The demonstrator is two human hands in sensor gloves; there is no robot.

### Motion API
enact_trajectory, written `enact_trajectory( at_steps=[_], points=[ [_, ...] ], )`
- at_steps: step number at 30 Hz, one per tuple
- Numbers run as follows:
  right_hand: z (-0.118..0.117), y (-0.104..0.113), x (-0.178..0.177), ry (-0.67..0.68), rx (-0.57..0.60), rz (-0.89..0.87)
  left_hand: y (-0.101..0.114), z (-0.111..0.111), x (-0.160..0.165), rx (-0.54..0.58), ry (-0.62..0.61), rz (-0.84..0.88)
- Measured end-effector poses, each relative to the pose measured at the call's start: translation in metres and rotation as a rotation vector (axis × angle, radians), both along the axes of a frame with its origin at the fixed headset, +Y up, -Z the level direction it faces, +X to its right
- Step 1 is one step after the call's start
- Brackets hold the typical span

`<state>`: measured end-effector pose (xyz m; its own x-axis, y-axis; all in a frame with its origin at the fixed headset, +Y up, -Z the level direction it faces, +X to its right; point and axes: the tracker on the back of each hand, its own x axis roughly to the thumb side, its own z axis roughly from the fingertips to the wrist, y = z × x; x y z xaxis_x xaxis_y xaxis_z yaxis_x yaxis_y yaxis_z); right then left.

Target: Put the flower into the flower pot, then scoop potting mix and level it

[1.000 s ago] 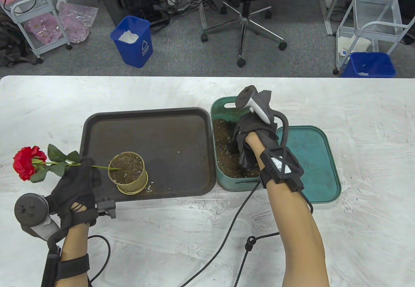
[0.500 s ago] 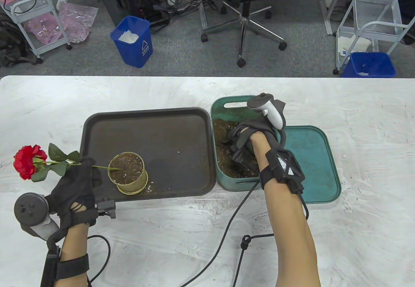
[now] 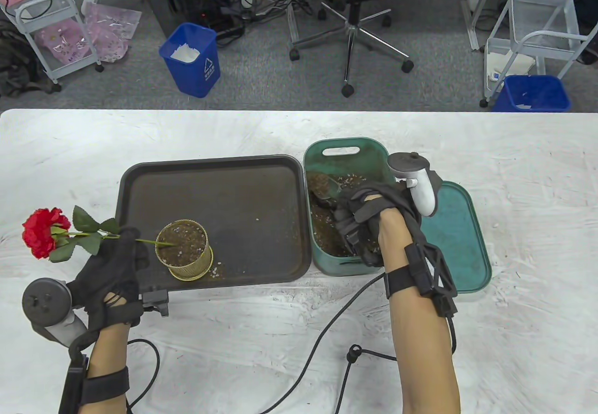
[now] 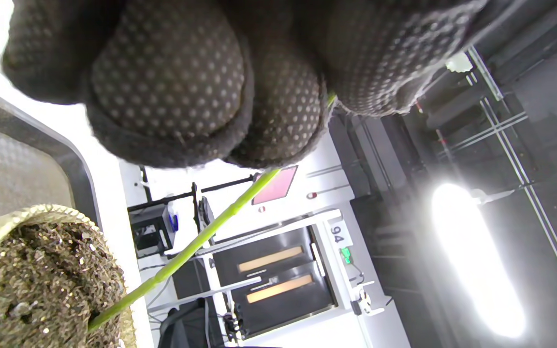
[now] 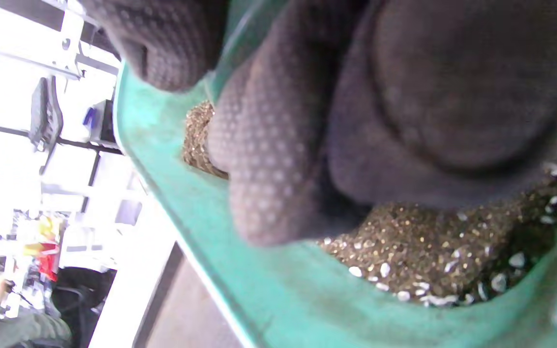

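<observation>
White tabletop (image 3: pixel 261 320): left hand (image 3: pixel 112 274) pinched the red artificial flower's (image 3: pixel 46 232) stem into the gold pot (image 3: pixel 185 255); right hand (image 3: pixel 369 222) clenched a trowel (image 3: pixel 327 189), wise to lift level.

Flower pot (image 3: pixel 184 249) woven-looking, gold; tray (image 3: pixel 210 189) matt, perhaps metal.

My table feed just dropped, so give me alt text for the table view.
The left hand holds a red flower nearly flat, stem tip in the gold pot on the dark tray. The right hand grips a scoop in the green bin of potting mix.
</observation>
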<state>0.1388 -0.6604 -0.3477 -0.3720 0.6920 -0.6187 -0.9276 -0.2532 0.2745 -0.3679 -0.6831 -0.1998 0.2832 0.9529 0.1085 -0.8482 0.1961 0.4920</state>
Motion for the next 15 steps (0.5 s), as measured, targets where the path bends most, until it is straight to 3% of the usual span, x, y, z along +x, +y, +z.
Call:
enact_trajectory(
  at_steps=[10, 15],
  points=[
    [0.034, 0.019, 0.010, -0.084, 0.108, -0.095, -0.001, 0.000, 0.003, 0.001, -0.015, 0.013],
    [0.045, 0.039, -0.010, -0.001, 0.173, -0.128, -0.001, -0.001, 0.003, 0.003, -0.019, 0.009]
  ],
)
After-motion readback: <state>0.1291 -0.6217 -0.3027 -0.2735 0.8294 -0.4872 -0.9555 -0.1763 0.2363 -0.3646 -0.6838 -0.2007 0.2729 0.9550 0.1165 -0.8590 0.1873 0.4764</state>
